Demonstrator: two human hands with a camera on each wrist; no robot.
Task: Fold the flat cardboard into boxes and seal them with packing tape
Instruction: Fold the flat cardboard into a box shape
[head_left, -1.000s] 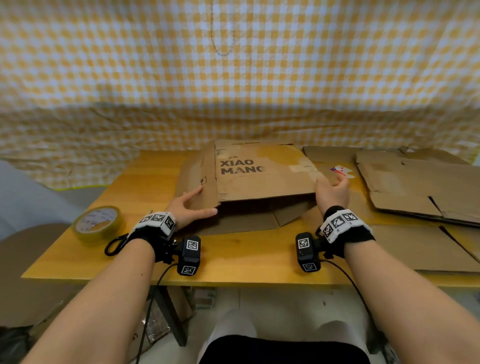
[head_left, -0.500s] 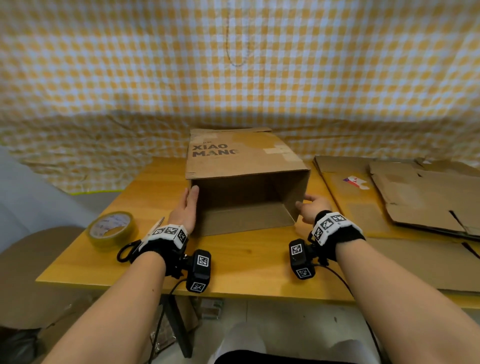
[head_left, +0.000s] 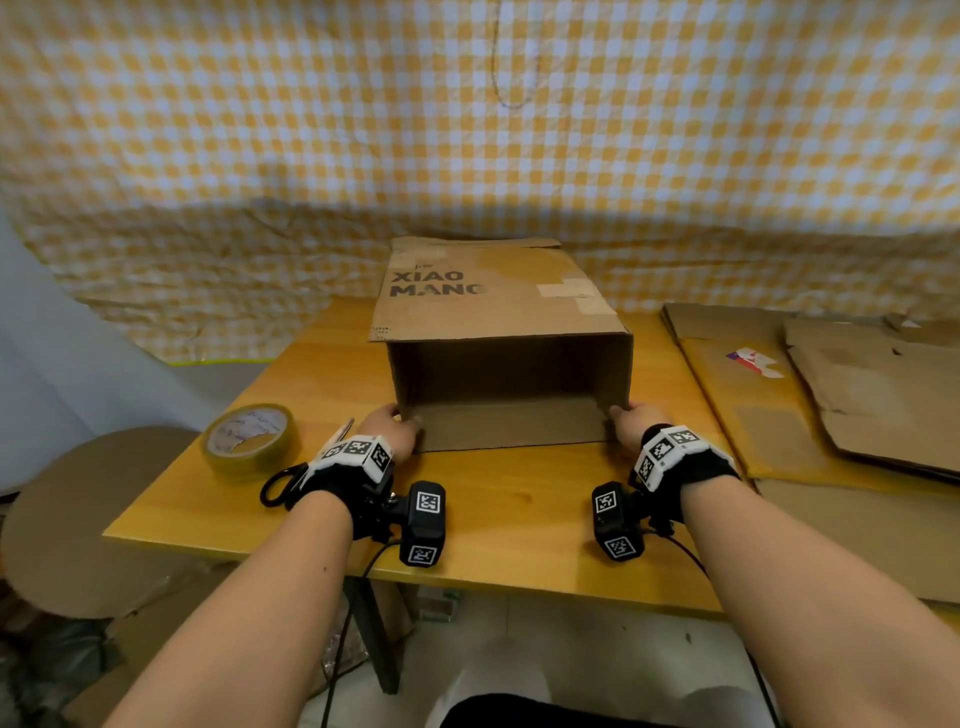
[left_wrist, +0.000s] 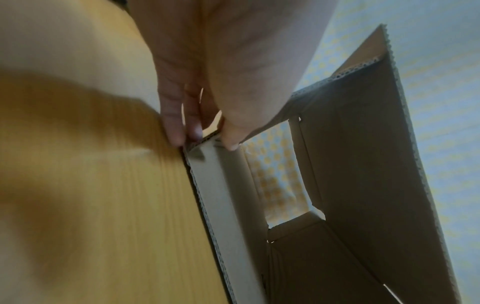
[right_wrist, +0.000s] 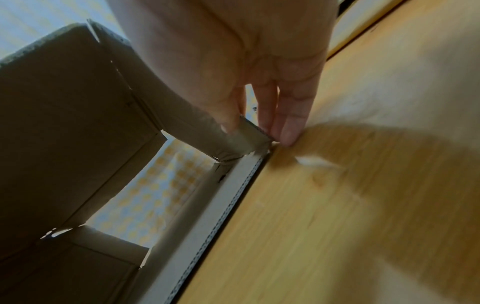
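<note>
A brown cardboard box (head_left: 493, 306) printed "XIAO MANG" stands squared up on the wooden table (head_left: 498, 509), its open end facing me and its far end open too. My left hand (head_left: 392, 431) pinches the box's near lower left corner (left_wrist: 207, 142), thumb inside and fingers outside. My right hand (head_left: 636, 423) pinches the near lower right corner (right_wrist: 249, 131) the same way. A roll of packing tape (head_left: 249, 436) lies on the table left of my left hand.
Flat cardboard sheets (head_left: 831, 395) are piled on the table's right side. Scissors (head_left: 291, 480) lie partly hidden beside my left wrist. A yellow checked cloth (head_left: 467, 130) hangs behind the table. Bare table top lies between my wrists and the front edge.
The flat cardboard was lifted and opened into a square tube. Both hands slid down from its sides to pinch the near bottom corners.
</note>
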